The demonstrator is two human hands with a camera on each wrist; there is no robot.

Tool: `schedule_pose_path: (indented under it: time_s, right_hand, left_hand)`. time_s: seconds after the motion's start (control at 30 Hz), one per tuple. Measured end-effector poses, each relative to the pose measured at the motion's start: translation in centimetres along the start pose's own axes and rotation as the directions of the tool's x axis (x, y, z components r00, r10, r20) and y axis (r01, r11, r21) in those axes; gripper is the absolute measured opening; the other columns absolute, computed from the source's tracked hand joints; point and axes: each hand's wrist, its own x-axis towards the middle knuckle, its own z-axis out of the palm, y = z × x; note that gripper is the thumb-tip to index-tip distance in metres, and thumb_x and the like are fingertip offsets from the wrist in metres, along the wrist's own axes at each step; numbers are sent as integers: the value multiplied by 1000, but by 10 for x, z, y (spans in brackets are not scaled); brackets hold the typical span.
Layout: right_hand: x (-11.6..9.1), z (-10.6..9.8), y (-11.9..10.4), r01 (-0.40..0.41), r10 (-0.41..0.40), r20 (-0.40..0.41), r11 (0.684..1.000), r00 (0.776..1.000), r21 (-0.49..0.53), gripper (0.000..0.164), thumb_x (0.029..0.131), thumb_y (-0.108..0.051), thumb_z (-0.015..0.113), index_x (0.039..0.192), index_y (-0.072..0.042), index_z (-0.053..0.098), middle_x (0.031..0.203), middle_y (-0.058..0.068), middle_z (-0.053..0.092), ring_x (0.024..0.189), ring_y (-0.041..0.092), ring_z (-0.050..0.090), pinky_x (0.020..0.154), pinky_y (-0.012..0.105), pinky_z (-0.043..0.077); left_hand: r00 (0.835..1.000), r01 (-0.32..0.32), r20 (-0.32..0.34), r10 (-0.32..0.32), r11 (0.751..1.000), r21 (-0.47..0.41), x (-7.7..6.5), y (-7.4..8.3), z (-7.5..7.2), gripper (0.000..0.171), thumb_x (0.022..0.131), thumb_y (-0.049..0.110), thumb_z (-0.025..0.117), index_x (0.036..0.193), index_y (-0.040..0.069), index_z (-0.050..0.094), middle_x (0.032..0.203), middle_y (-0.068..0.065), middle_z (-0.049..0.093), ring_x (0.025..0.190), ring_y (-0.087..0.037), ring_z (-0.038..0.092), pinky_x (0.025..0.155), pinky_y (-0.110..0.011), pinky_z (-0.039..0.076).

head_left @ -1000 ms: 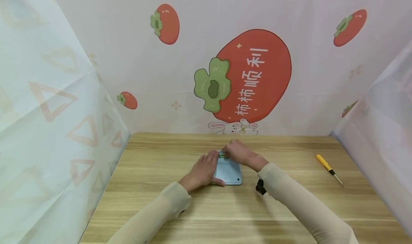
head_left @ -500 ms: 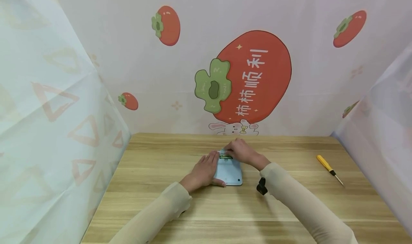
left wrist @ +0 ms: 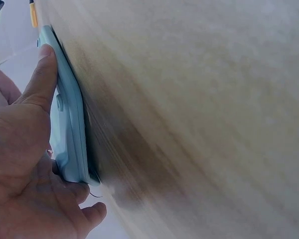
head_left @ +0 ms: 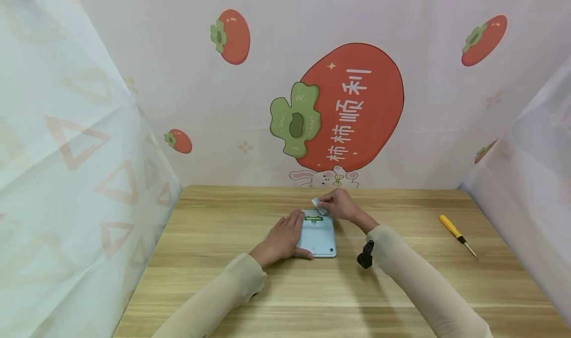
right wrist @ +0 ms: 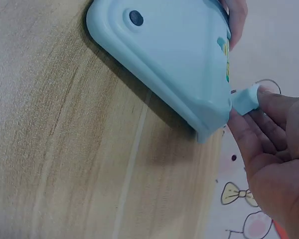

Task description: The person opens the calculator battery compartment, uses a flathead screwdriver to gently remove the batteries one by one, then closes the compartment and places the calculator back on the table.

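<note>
A light blue device (head_left: pixel 318 241), shaped like a calculator lying face down, sits on the wooden table. My left hand (head_left: pixel 282 236) rests along its left side with fingers straight and the thumb on its near edge. At the far end of its back, an uncovered compartment shows a green-and-yellow battery (head_left: pixel 314 218). My right hand (head_left: pixel 341 204) pinches a small light blue battery cover (right wrist: pixel 246 99) between thumb and fingers, just past the device's far edge. A dark rubber foot (right wrist: pixel 136 18) shows at one corner of the back.
A screwdriver (head_left: pixel 455 234) with a yellow handle lies on the table (head_left: pixel 214 224) to the right. Patterned cloth walls (head_left: pixel 250 95) stand behind the table and on both sides. A black strap piece (head_left: pixel 365 255) hangs at the right wrist.
My right hand has lifted the battery cover off the device and moved slightly right and away with it, baring the battery. The left hand has stayed in place.
</note>
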Motion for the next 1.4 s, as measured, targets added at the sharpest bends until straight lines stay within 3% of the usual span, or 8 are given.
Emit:
schedule_pose_path:
  time_s: [0.1, 0.23, 0.33, 0.7, 0.9, 1.13, 1.4]
  right_hand:
    - [-2, -2, 3, -105, 104, 14, 983, 994, 151, 24, 102, -10, 72, 122, 1, 77, 113, 15, 79, 92, 18, 73, 77, 32, 64]
    - [-4, -4, 7, -211, 206, 52, 916, 977, 341, 27, 104, -9, 67, 128, 3, 74, 116, 19, 78, 100, 22, 75, 85, 36, 64]
    - [-4, -4, 8, -247, 241, 68, 877, 968, 412, 27, 106, -9, 65, 129, 4, 73, 118, 22, 77, 99, 21, 75, 87, 37, 63]
    - [-5, -6, 13, -296, 300, 72, 819, 951, 492, 28, 106, -7, 65, 129, 6, 72, 119, 22, 75, 95, 21, 75, 91, 40, 62]
    - [-8, -12, 19, -308, 323, 59, 810, 945, 499, 29, 107, -9, 64, 130, 6, 71, 120, 22, 74, 94, 22, 76, 95, 43, 60]
    - [-9, -22, 25, -327, 361, 68, 732, 930, 598, 31, 107, -9, 63, 132, 9, 69, 121, 26, 74, 108, 35, 76, 100, 48, 56]
    - [-13, -33, 34, -341, 392, 40, 740, 919, 579, 34, 108, -12, 63, 135, 9, 67, 125, 27, 72, 107, 34, 75, 102, 48, 55]
  left_hand:
    - [1000, -2, -2, 2, 1000, -2, 0, 0, -1, 130, 79, 77, 76, 167, -1, 19, 173, -18, 24, 160, -28, 27, 126, -50, 32]
    - [1000, -3, 3, 3, 1000, -3, 0, 1, -2, 130, 80, 76, 76, 167, 0, 18, 173, -18, 24, 160, -28, 27, 126, -50, 32]
    - [1000, -2, 6, 2, 1000, -2, -1, 1, -2, 129, 80, 76, 76, 167, -1, 19, 173, -18, 24, 160, -29, 28, 126, -50, 32]
    - [1000, -4, 8, 4, 1000, -8, 0, 2, -1, 128, 80, 76, 76, 167, 0, 19, 173, -18, 25, 159, -28, 28, 126, -51, 32]
    - [1000, -3, 2, 3, 1000, 2, 0, 2, 0, 129, 80, 77, 75, 166, 0, 20, 172, -18, 26, 159, -29, 29, 126, -51, 32]
    - [1000, 0, 2, 0, 1000, 5, -1, 1, -1, 128, 80, 77, 75, 166, 0, 20, 172, -18, 26, 159, -28, 28, 126, -51, 32]
    - [1000, 10, 2, -10, 1000, -7, 0, 1, 1, 128, 79, 77, 76, 167, 1, 21, 173, -17, 25, 160, -27, 27, 126, -51, 31]
